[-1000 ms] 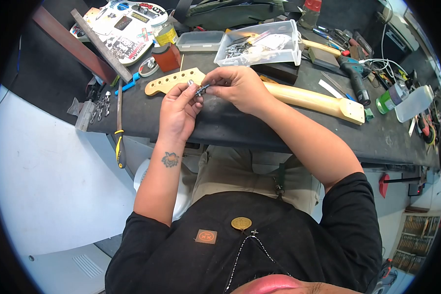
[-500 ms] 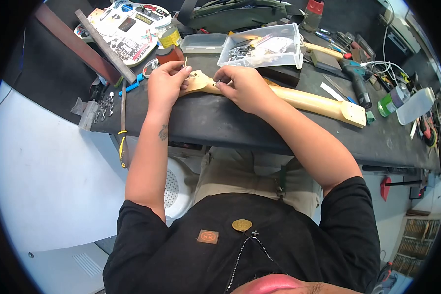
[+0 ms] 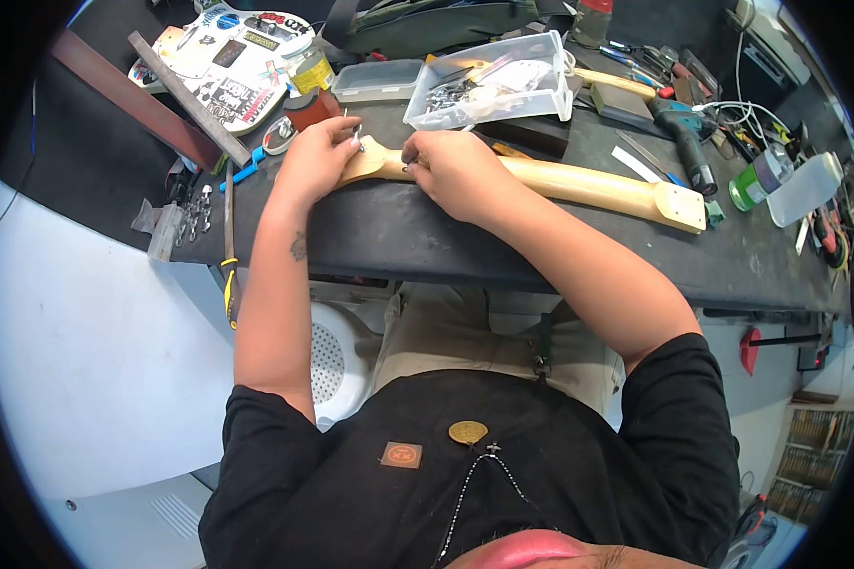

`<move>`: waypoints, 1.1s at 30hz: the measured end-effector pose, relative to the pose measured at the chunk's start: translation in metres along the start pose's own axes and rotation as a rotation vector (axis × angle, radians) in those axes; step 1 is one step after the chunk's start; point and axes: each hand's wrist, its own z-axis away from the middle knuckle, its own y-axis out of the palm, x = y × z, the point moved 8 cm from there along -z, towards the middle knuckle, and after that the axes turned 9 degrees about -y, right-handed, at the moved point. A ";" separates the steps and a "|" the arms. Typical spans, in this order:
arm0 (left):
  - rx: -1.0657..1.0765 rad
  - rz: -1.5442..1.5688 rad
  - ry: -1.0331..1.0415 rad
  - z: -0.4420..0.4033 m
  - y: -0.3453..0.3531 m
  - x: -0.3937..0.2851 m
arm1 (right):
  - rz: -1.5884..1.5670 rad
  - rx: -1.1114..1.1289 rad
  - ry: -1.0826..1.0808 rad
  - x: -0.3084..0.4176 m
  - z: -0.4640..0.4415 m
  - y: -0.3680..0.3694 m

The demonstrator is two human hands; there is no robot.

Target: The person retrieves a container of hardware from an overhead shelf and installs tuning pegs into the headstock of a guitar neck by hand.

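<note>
A pale wooden guitar neck (image 3: 579, 183) lies across the dark bench, its headstock (image 3: 378, 155) toward the left and its screw-holed heel toward the right. Over the tip of the headstock is my left hand (image 3: 315, 159), its thumb and fingers closed together. A small, thin metallic piece (image 3: 357, 133) shows at those fingertips; its kind is unclear. My right hand (image 3: 455, 171) sits by the base of the headstock, fingers pinched around a small dark metal piece (image 3: 407, 168) that is too small to name.
Behind the neck stands a clear plastic bin (image 3: 489, 112) of metal hardware, with its lid-like tray (image 3: 378, 82) alongside. A stickered white guitar body (image 3: 247, 57) lies back left. A power drill (image 3: 685, 142) and a green-labelled bottle (image 3: 759, 182) are at right. A yellow-black screwdriver (image 3: 230, 284) overhangs the edge.
My right hand has turned palm-down and its fingertips have shifted slightly left. My left hand has moved a little left, and the metallic piece at its fingertips shows more. The whole view has shifted slightly.
</note>
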 end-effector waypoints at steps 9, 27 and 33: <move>0.013 0.173 -0.043 0.063 -0.015 -0.011 | -0.026 0.022 -0.069 0.036 0.015 -0.007; -0.470 0.349 0.369 0.179 -0.021 0.007 | -0.235 0.360 -0.043 0.072 -0.045 0.013; -0.477 0.390 0.394 0.177 -0.018 0.018 | -0.282 0.573 -0.004 0.076 -0.063 0.037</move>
